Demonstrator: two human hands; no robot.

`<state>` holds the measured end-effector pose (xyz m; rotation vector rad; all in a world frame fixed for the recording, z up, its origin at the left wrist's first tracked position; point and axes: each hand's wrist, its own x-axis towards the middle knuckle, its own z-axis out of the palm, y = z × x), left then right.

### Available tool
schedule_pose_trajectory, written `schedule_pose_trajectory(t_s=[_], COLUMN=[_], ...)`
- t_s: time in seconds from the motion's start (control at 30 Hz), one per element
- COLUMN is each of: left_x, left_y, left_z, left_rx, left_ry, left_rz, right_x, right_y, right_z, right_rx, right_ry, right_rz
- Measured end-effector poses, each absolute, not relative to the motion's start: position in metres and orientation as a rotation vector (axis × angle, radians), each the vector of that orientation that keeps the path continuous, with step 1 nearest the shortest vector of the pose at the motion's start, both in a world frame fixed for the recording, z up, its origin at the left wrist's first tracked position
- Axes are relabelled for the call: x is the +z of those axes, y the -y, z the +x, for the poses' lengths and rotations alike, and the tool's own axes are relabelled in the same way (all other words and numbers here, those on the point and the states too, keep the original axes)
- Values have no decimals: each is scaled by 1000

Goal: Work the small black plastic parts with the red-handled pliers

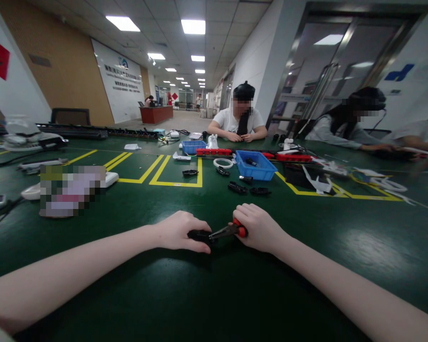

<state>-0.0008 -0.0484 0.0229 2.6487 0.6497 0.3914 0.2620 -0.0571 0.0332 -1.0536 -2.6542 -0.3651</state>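
Between thumb and fingers, my left hand (180, 231) grips a small black plastic part (199, 235) just above the green tabletop. My right hand (257, 227) is closed around the red handles of a pair of pliers (225, 232). The metal jaws point left and touch the right end of the black part. Whether the jaws are clamped on it I cannot tell. Farther back lie several similar black parts, among them one black piece (237, 187), another beside it (260, 191), and one inside a yellow taped outline (190, 173).
A blue bin (257, 166) holding dark pieces stands beyond my hands, near a white ring-shaped coil (223, 164). A smaller blue bin (193, 147) and a red strip (214, 152) lie behind. A person (239, 118) sits opposite; others sit at the right. White devices and cables lie left.
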Motion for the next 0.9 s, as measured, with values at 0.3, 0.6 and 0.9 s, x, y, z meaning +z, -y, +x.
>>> schedule_pose_trajectory(t_s=[0.3, 0.6, 0.9], left_x=[22, 28, 23], left_y=[55, 54, 49], left_z=[2, 3, 7], left_rx=[442, 479, 436], left_ry=[-406, -827, -1195], left_rz=[2773, 2717, 2667], right_x=[36, 41, 37], right_y=[58, 60, 61], right_z=[267, 262, 258], right_rx=[-592, -432, -398], right_ry=[2667, 2622, 2570], right_rz=[-796, -1210, -1419])
